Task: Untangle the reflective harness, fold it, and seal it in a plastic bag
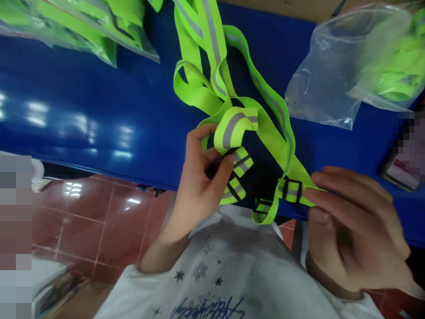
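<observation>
A neon-green strap harness with grey reflective stripes (pixel 212 84) lies tangled on a blue table (pixel 99 110) and runs off the top of the view. My left hand (pixel 202 173) pinches a black buckle and a folded loop of the strap near the table's front edge. My right hand (pixel 352 221) holds the strap's right end between fingertips, just past a black slider (pixel 292 191). A loose strap end with another black slider (pixel 264 208) hangs over the edge between my hands.
A clear plastic bag (pixel 335 71) with more green straps lies at the right. Another bag of green straps (pixel 83 26) sits at the upper left. A dark object (pixel 398 173) rests at the right edge. Red floor tiles (pixel 99 221) show below.
</observation>
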### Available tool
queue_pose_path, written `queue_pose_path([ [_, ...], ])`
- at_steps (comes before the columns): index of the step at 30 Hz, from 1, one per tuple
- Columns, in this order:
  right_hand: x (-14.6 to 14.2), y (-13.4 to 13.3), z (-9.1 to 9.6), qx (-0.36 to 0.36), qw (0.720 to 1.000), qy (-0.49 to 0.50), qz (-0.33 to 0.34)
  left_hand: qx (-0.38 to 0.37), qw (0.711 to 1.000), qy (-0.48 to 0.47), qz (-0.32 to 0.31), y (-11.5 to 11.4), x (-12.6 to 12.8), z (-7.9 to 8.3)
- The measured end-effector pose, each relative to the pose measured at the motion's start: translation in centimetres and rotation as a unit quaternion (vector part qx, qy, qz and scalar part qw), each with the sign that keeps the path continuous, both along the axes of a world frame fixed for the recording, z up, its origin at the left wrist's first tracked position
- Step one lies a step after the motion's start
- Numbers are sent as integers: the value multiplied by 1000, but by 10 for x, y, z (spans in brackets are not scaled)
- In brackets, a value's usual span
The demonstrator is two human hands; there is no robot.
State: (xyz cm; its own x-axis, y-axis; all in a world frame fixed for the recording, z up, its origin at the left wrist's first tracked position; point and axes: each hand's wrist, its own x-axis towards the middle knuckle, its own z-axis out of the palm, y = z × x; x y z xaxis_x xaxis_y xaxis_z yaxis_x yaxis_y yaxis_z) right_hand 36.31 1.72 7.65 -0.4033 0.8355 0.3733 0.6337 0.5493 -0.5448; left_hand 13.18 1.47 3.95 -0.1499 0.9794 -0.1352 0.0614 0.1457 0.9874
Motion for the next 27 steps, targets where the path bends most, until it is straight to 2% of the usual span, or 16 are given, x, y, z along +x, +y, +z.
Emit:
queue_pose_path([
  [2, -18, 3, 6, 0, 998, -64, 28, -14, 997, -75, -17, 0, 2, 5],
  [4, -35, 8, 2, -3, 992, -128, 16, -14, 992, -122, -15, 0, 4, 8],
  [7, -51, 15, -13, 2, 985, -172, 3, -4, 992, -124, 0, 1, 5, 6],
  [9, -52, 19, -21, 4, 985, -175, 2, 2, 994, -107, -16, 2, 3, 1],
  [12, -48, 24, -29, -4, 984, -180, -1, 14, 998, -31, -54, -2, -5, -2],
  [15, -43, 29, -33, -8, 984, -178, 0, 35, 988, 140, -57, -12, -13, 7],
  [17, -42, 31, -36, -11, 985, -172, 6, 57, 960, 268, -55, -21, -11, 16],
  [20, -41, 32, -38, -19, 984, -174, 14, 115, 895, 428, -49, -33, 2, 23],
  [23, -41, 33, -41, -21, 985, -174, 6, 143, 843, 515, -66, -39, 16, 16],
  [27, -39, 32, -46, -15, 984, -180, -6, 140, 809, 564, -88, -36, 20, 0],
])
